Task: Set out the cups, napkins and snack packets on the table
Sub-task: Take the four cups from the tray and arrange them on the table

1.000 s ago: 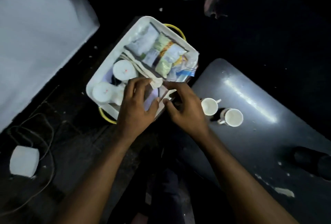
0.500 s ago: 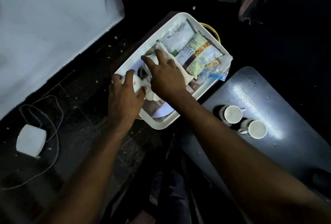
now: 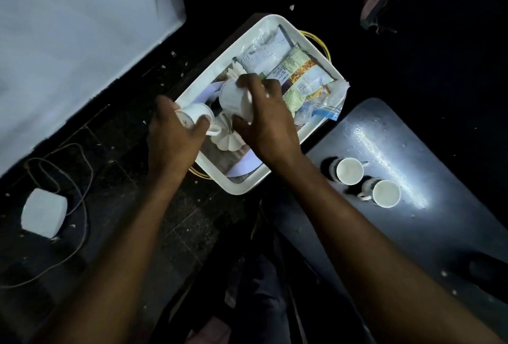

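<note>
A white tray (image 3: 248, 38) sits on the dark floor and holds several snack packets (image 3: 298, 75) at its far end and folded white napkins (image 3: 228, 141) nearer me. My left hand (image 3: 176, 134) grips a white cup (image 3: 195, 116) tilted on its side over the tray's left rim. My right hand (image 3: 264, 121) holds a second white cup (image 3: 233, 97) upside down above the tray's middle. Two more white cups (image 3: 349, 171) (image 3: 384, 193) stand upright on the dark table (image 3: 428, 222) at the right.
A white block (image 3: 44, 213) with a looping cable lies on the floor at the left. A pale sheet (image 3: 68, 27) fills the upper left. Yellow handles (image 3: 321, 44) stick out from under the tray. My legs are below, between floor and table.
Both hands left the tray's near corner, moved up the tray, and each closed on a cup. The two cups are now lifted and tilted. The camera has moved closer.
</note>
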